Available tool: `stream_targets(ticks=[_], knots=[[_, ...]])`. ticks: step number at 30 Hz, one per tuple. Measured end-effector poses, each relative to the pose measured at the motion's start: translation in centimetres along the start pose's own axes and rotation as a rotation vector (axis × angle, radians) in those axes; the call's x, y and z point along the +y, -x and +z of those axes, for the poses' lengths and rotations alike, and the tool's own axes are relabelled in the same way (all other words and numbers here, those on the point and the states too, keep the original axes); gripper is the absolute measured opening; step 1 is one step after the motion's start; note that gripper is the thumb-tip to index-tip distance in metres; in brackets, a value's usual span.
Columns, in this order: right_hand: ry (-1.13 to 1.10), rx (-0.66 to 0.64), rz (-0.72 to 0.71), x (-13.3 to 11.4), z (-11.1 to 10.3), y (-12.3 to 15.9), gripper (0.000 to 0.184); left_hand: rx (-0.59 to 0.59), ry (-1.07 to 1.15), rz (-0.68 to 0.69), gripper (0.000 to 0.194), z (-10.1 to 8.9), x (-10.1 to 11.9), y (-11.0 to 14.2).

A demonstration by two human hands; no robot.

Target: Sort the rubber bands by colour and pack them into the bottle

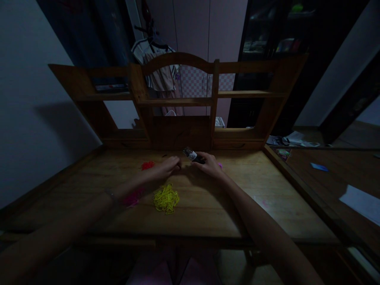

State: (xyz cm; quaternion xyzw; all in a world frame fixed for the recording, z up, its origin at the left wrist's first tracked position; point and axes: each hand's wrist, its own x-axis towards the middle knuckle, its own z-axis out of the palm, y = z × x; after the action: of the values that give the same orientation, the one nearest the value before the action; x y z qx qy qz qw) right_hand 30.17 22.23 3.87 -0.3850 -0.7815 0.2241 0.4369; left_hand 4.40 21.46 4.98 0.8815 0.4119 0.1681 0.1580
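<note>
My right hand (208, 164) is closed around a dark, narrow object with a pale band near its far end (192, 154); its kind is not clear in the dim light. Close by on the left, my left hand (171, 165) is curled with its fingertips pressed together just above the table. Whatever it may hold is too small and dark to name. A loose pile of yellow strands (166, 198) lies nearest the front. Red strands (147, 165) are behind my left forearm, which partly covers some magenta strands (135, 197). A bit of pinkish purple (220, 165) peeks out beyond my right hand.
The wooden table (204, 213) carries a shelf unit (176, 102) along its back edge. A raised side edge (299, 194) bounds it on the right. Beyond that, a second surface holds white paper (360, 204) and a blue card (319, 167). Clothes (160, 71) hang behind the shelves.
</note>
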Motion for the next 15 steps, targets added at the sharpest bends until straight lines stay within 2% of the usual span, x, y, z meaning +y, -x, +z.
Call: stream_targets(ticks=[1,2,3,5,9,15], knots=[[0.0,0.0,0.002,0.0,0.0,0.0,0.048,0.065,-0.027,-0.075,0.016,-1.1,-1.0,-0.1],[0.003,-0.001,0.004,0.1,0.0,0.0,0.047,0.185,-0.084,-0.256,0.018,-2.1,-2.1,-0.3],[0.008,-0.005,0.004,0.1,0.0,0.0,0.047,0.241,-0.117,-0.352,0.021,-3.0,-3.2,-0.4],[0.02,-0.017,0.004,0.2,-0.1,0.0,0.047,0.277,-0.149,-0.477,0.023,-4.1,-5.2,-0.6],[0.035,-0.021,0.003,0.2,-0.1,-0.1,0.048,0.188,-0.157,-0.548,0.022,-3.7,-7.7,-1.3],[0.024,-0.022,0.008,0.1,-0.1,-0.1,0.048,0.09,-0.197,-0.552,0.036,-2.3,-8.0,-2.6]])
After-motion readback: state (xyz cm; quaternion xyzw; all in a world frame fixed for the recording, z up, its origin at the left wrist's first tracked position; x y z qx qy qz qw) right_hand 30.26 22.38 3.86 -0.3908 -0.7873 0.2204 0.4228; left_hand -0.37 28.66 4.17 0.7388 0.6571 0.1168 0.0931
